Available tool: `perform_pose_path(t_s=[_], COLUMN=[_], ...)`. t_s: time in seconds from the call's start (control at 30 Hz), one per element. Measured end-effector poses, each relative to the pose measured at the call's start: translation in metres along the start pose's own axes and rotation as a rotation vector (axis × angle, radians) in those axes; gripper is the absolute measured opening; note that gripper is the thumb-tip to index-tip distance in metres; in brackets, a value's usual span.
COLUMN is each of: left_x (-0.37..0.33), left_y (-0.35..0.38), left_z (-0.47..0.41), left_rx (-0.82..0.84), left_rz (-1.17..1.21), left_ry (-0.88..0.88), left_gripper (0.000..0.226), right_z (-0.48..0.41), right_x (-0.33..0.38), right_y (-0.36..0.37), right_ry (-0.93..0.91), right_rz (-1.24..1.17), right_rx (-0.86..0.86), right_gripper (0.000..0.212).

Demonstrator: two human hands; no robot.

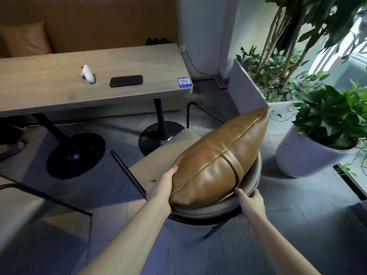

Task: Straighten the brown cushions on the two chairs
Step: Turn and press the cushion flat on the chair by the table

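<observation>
A brown leather cushion with a strap across it stands on edge against the padded backrest of a chair, tilted up toward the right. My left hand grips the cushion's lower left corner. My right hand rests on the backrest's rim at the cushion's lower right, thumb touching the cushion. The beige seat shows beyond the cushion. A second chair is partly visible at the left, its cushion out of sight.
A wooden table stands ahead with a white controller, a black phone and a blue QR sticker. A brown sofa lies behind. A white planter and a grey plant box crowd the right.
</observation>
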State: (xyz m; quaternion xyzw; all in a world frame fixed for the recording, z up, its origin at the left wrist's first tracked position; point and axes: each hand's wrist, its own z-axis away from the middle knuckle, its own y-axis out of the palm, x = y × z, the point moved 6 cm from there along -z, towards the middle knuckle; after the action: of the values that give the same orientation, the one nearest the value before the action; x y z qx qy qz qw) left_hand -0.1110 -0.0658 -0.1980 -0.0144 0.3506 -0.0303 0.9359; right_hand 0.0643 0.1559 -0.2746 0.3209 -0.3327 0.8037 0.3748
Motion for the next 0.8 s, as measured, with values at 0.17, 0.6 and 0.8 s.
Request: perform_pose_path(t_s=[0.17, 0.6, 0.8], left_x=[-0.042, -0.157, -0.202], left_y=[-0.026, -0.096, -0.114], left_z=[-0.044, -0.126, -0.156], left_rx=[0.027, 0.059, 0.055], left_rz=[-0.078, -0.246, -0.192], left_ry=[0.032, 0.126, 0.203], left_gripper=[0.128, 0.066, 0.053], right_z=[0.018, 0.069, 0.083], right_x=[0.000, -0.004, 0.010], right_y=[0.051, 0.199, 0.263], right_ry=[0.021, 0.117, 0.128], right_rz=[-0.065, -0.212, -0.272], right_rx=[-0.041, -0.122, -0.101], right_gripper=[0.043, 0.081, 0.082])
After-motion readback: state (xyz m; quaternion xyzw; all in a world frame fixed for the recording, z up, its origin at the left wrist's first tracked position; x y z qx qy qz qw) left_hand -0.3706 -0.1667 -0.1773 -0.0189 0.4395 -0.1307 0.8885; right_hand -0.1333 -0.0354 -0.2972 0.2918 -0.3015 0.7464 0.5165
